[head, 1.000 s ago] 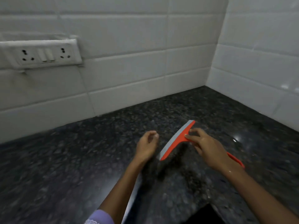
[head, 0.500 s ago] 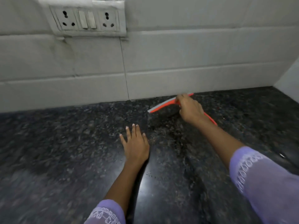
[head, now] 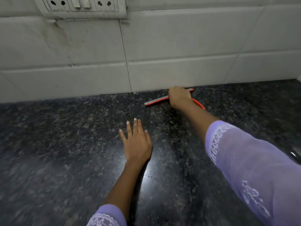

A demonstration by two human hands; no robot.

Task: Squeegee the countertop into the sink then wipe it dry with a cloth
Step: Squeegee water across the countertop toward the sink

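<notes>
A red squeegee (head: pixel 156 100) with a grey rubber blade lies with that blade down on a black speckled granite countertop (head: pixel 65 144), close to the foot of the tiled back wall (head: pixel 179 51). Its blade runs at a slight slant, the far right tip nearly at the wall joint and the left end a little farther out on the stone. The right hand (head: pixel 179 97) curls over the middle of the squeegee and grips it, hiding where blade meets handle; the curved red handle shows again beyond the wrist, to the right. The right arm reaches in from the lower right in a lilac sleeve (head: pixel 244 160) with white embroidery along the cuff.

The left hand (head: pixel 136 144) lies flat on the counter nearer the camera, palm down, fingers straight and slightly spread, holding nothing, well apart from the squeegee. A matching lilac cuff shows at the bottom edge. Small droplets and a bright sheen (head: pixel 152 172) sit on the stone just right of the left wrist. At the top left, a white socket-and-switch plate (head: pixel 81 5) is fixed to the wall tiles. No sink, cloth or other container is in view.
</notes>
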